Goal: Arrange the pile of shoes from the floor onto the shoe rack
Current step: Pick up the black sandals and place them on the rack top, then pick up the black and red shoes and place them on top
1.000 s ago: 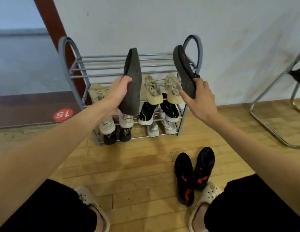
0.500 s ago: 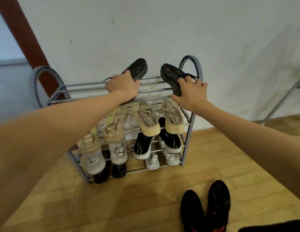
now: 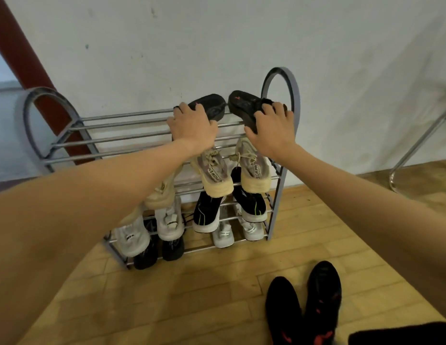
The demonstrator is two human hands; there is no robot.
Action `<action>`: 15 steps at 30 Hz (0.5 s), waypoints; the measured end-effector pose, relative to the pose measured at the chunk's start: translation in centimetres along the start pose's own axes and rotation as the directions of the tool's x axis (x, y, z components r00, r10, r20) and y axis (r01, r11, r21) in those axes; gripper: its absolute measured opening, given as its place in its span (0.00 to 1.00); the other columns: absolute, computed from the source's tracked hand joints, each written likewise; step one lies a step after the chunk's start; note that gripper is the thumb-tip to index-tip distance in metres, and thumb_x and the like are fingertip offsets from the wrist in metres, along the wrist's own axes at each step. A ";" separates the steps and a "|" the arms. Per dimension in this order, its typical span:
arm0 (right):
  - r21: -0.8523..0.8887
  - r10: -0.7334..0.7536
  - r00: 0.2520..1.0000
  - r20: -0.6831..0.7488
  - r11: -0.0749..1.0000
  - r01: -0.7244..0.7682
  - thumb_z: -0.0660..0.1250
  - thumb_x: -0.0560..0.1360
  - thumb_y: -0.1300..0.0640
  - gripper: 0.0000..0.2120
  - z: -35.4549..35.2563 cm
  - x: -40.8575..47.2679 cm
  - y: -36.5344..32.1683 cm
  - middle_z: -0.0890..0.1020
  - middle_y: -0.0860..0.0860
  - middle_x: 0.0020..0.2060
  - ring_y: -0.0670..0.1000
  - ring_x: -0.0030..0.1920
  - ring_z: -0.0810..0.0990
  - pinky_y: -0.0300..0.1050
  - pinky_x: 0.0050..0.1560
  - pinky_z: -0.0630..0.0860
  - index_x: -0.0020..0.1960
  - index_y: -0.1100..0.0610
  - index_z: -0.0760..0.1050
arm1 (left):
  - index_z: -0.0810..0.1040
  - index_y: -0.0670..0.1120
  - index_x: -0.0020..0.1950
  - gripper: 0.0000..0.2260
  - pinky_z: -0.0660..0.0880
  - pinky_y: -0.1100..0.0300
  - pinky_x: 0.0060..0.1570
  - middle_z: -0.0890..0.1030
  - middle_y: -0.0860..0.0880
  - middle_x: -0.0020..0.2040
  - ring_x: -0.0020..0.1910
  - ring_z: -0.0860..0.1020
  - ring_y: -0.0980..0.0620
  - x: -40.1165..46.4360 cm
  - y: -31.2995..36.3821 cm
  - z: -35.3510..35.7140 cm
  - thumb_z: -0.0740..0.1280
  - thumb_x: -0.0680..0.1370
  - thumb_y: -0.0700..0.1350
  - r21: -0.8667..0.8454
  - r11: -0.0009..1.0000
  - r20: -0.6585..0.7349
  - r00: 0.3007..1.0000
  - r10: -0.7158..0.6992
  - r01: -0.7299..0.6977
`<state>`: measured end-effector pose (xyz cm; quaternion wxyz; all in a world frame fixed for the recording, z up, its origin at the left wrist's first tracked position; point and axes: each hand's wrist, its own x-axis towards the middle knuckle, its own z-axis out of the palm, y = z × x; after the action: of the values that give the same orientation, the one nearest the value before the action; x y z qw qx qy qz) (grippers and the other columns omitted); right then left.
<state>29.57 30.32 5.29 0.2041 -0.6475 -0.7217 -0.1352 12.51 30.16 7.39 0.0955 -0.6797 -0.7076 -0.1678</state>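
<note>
A grey metal shoe rack [image 3: 279, 190] stands against the white wall. On the right part of its top shelf lie two black shoes, toes toward the wall. My left hand [image 3: 192, 125] grips the left black shoe [image 3: 209, 107]. My right hand [image 3: 271, 130] grips the right black shoe [image 3: 244, 104], which shows a red mark. Beige sneakers [image 3: 217, 178], black and white sneakers [image 3: 207, 215] and white shoes [image 3: 223, 236] fill the lower shelves. A pair of black shoes with red marks [image 3: 304, 302] lies on the wooden floor at the lower right.
The left part of the top shelf [image 3: 112, 135] holds bare rails. A dark red post [image 3: 30, 70] leans behind the rack on the left. A chrome chair frame [image 3: 413, 148] stands at the right edge. Black shorts [image 3: 401, 334] show at the bottom right.
Both hands brought the black shoes from upright in the air down flat onto the top shelf. The view moved closer to the rack.
</note>
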 end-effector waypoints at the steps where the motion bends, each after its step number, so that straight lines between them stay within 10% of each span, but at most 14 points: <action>1: 0.013 -0.020 1.000 0.000 1.000 0.020 0.59 0.78 0.48 0.20 0.0 -0.7 0.0 0.67 0.59 0.71 0.60 0.74 0.59 0.60 0.71 0.59 0.63 0.60 0.72 | 0.70 0.40 0.65 0.20 0.66 0.43 0.62 0.70 0.35 0.65 0.64 0.68 0.35 -0.6 -0.3 0.0 0.56 0.80 0.52 0.010 0.999 -0.036 0.998 0.054 -0.054; 5: 0.081 -0.084 0.996 -0.026 0.993 0.086 0.61 0.78 0.54 0.30 0.4 -5.4 -0.2 0.52 0.59 0.78 0.58 0.78 0.47 0.57 0.76 0.50 0.76 0.60 0.56 | 0.67 0.40 0.70 0.21 0.56 0.40 0.72 0.62 0.34 0.73 0.75 0.58 0.36 -4.2 -1.6 1.0 0.57 0.79 0.49 0.047 0.957 -0.138 0.947 0.290 -0.287; 9: 0.162 -0.106 0.994 -0.026 0.981 0.109 0.61 0.75 0.59 0.27 1.8 -11.7 -0.2 0.60 0.62 0.74 0.62 0.75 0.57 0.55 0.73 0.58 0.72 0.62 0.61 | 0.73 0.40 0.61 0.17 0.60 0.43 0.70 0.68 0.36 0.69 0.72 0.64 0.37 -9.7 -2.4 3.4 0.59 0.74 0.42 0.005 0.888 -0.281 0.852 0.443 -0.460; 15: 0.071 0.023 0.864 0.503 0.995 -0.068 0.64 0.73 0.59 0.27 7.6 -21.8 4.2 0.64 0.62 0.68 0.62 0.68 0.63 0.52 0.66 0.64 0.69 0.63 0.61 | 0.75 0.38 0.54 0.13 0.69 0.48 0.58 0.74 0.39 0.57 0.58 0.72 0.40 -17.2 -2.6 10.0 0.61 0.71 0.39 -0.171 0.821 -0.044 0.836 0.546 -0.545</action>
<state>34.49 15.20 -11.91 0.0407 -0.6678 -0.7396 0.0736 11.89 17.75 -8.36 0.0766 -0.8600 -0.4661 -0.1933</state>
